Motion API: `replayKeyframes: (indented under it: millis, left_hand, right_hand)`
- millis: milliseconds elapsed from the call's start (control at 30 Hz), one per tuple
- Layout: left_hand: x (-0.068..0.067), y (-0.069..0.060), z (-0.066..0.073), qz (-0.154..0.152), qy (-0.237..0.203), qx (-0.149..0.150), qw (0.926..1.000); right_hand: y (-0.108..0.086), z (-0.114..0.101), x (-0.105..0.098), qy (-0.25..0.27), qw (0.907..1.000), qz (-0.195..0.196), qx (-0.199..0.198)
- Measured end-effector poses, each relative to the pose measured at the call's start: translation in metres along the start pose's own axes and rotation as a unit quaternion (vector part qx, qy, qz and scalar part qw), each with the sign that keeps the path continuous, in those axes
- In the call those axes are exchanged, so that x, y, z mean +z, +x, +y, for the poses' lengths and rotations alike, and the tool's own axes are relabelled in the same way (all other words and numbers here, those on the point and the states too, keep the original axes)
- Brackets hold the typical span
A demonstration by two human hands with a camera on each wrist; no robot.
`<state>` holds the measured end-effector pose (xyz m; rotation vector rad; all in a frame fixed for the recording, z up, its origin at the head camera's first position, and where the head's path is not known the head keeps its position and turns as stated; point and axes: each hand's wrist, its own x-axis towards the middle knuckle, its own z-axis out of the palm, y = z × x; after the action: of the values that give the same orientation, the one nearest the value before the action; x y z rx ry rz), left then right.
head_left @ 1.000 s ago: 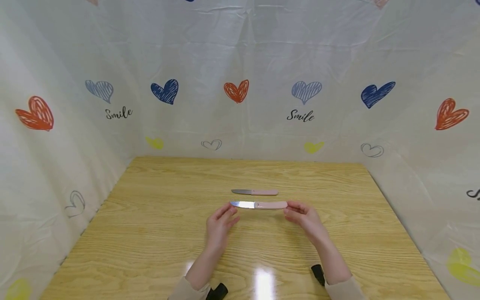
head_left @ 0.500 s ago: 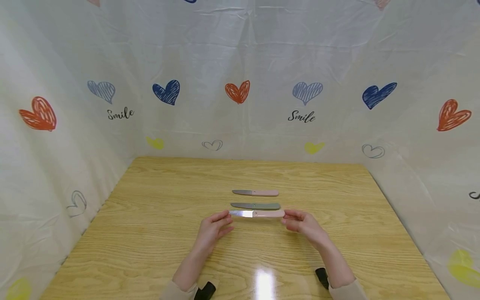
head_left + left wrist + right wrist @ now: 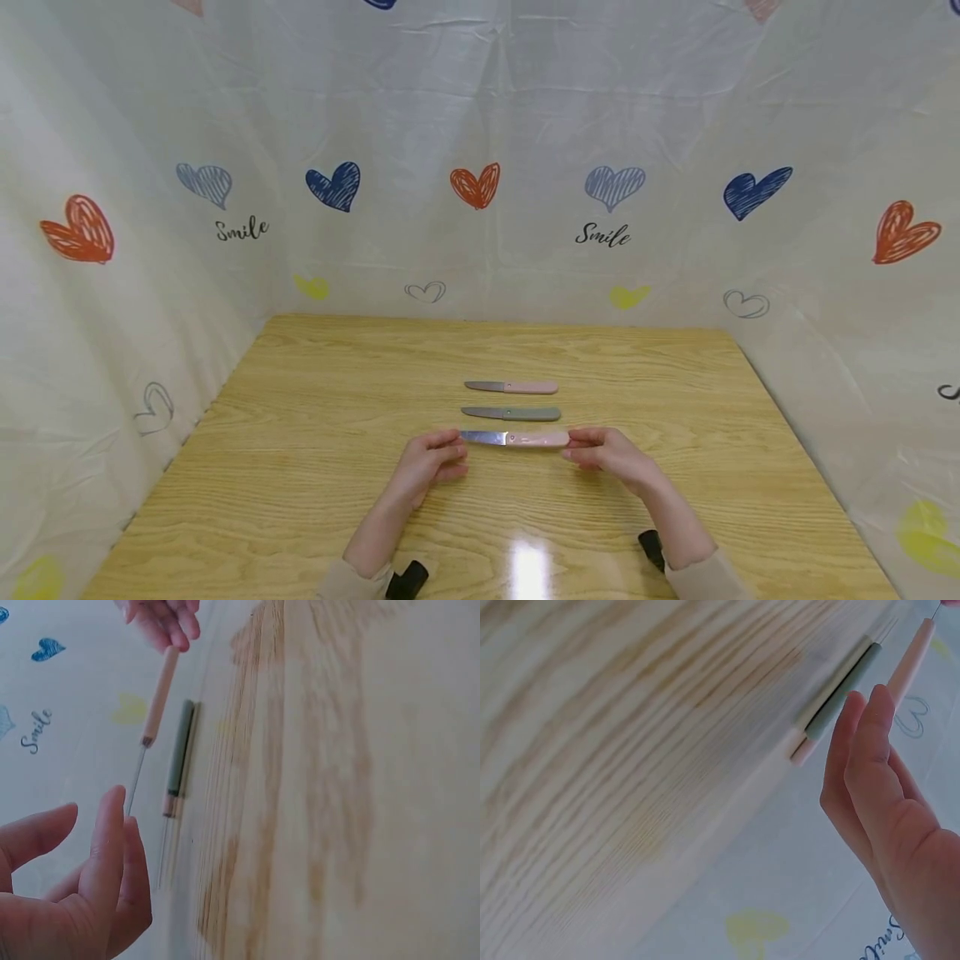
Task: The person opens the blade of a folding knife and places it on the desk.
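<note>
A small knife with a pink handle point(image 3: 538, 439) lies crosswise between my two hands, its blade pointing left. My left hand point(image 3: 426, 467) pinches the blade's tip end. At the other end, the fingers of my right hand point(image 3: 615, 457) pinch the butt of the handle. In the left wrist view this pink knife point(image 3: 160, 697) appears raised off the table. Just beyond it, a knife with a grey-green handle point(image 3: 531, 414) rests on the wood, roughly parallel. Farther back lies another pink-handled knife point(image 3: 531, 387), also blade to the left.
The wooden table point(image 3: 337, 375) extends around the knives on every side. A white curtain point(image 3: 540, 100) printed with hearts and "Smile" hangs along its back and sides. Light glares off the table point(image 3: 529, 567) near the front.
Both hands have drawn the pink knife nearer to me and lower. The green-handled knife, hidden behind it a second ago, now shows between the two pink ones.
</note>
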<state>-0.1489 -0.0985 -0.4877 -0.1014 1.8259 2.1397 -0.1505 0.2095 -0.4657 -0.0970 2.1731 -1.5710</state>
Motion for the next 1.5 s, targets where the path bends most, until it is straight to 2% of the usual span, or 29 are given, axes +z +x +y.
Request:
replayKeyframes:
  millis: [233, 467, 700, 1067, 1333, 1500]
  left_hand:
    - [-0.004, 0.002, 0.0, -0.01, 0.041, -0.018, 0.9989]
    - [-0.009, 0.004, -0.002, -0.03, 0.072, -0.029, 0.9965]
    - [-0.011, 0.007, -0.001, -0.021, 0.097, -0.043, 0.9942]
    - [-0.015, 0.011, 0.0, -0.031, 0.136, -0.045, 0.9892]
    - [-0.013, 0.012, 0.002, -0.032, 0.147, -0.042, 0.9878]
    - [-0.015, 0.012, 0.005, -0.016, 0.162, -0.031, 0.9862]
  right_hand:
    - [0.002, -0.003, 0.0, -0.046, 0.9989, 0.002, 0.012]
    - [0.006, -0.002, 0.004, -0.066, 0.9974, 0.013, 0.026]
    - [0.01, -0.001, 0.005, -0.07, 0.9969, 0.013, 0.032]
    - [0.013, 0.001, 0.006, -0.069, 0.997, 0.012, 0.033]
    - [0.012, 0.001, 0.006, -0.062, 0.9974, 0.015, 0.034]
    - [0.01, 0.0, 0.002, -0.067, 0.9969, 0.032, 0.025]
